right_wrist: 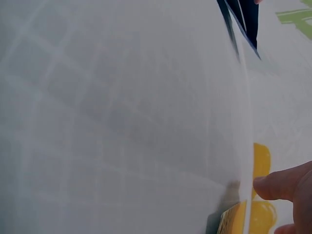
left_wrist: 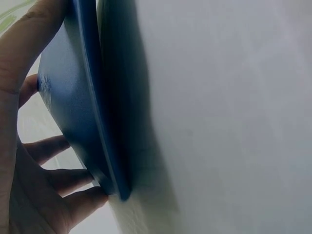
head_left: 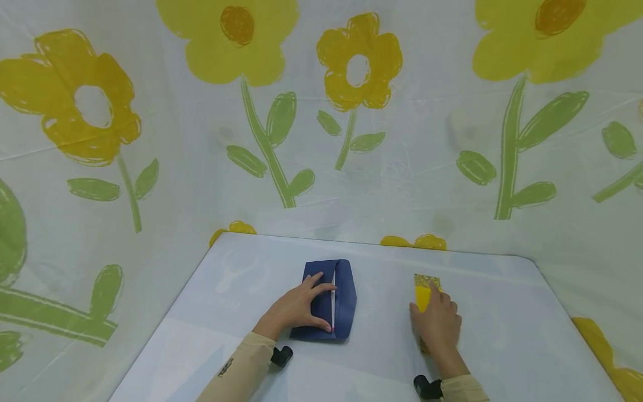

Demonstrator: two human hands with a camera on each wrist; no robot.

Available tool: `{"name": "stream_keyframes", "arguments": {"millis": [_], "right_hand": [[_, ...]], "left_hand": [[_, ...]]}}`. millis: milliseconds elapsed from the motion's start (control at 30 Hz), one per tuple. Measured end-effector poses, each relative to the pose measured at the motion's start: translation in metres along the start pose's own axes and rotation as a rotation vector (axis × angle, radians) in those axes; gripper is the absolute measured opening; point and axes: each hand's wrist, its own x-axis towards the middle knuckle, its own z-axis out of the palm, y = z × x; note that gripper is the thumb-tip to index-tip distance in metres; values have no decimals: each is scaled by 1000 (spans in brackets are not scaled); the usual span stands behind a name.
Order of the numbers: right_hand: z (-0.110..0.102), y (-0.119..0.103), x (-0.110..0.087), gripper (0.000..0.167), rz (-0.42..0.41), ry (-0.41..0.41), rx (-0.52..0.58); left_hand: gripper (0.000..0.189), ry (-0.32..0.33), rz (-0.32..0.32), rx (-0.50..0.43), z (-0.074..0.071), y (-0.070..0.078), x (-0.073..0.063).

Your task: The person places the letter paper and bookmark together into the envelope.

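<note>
A dark blue envelope [head_left: 345,298] lies on the white table with its flap folded out to the right. A pale strip shows along its opening. My left hand [head_left: 302,304] rests on the envelope with fingers spread, thumb and one fingertip by the opening. From the left wrist, the envelope [left_wrist: 73,92] appears edge-on, with fingertips touching its far side. My right hand [head_left: 439,321] is over a yellow rectangular piece [head_left: 423,298] with gold patterned ends, and partly hides it. In the right wrist view one digit [right_wrist: 280,185] stretches out above that piece [right_wrist: 233,220].
The white table [head_left: 382,357] carries both things, with a gap between them. A hanging sheet [head_left: 427,184] printed with yellow flowers encloses the back and sides. Black devices [head_left: 282,356] are worn at both wrists.
</note>
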Motion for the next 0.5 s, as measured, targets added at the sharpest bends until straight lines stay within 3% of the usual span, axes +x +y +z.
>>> {"name": "stream_keyframes", "arguments": {"millis": [500], "right_hand": [[-2,8,0,85,57,-67,-10]], "left_hand": [[97,-1,14,-15,0,5,3]]}}
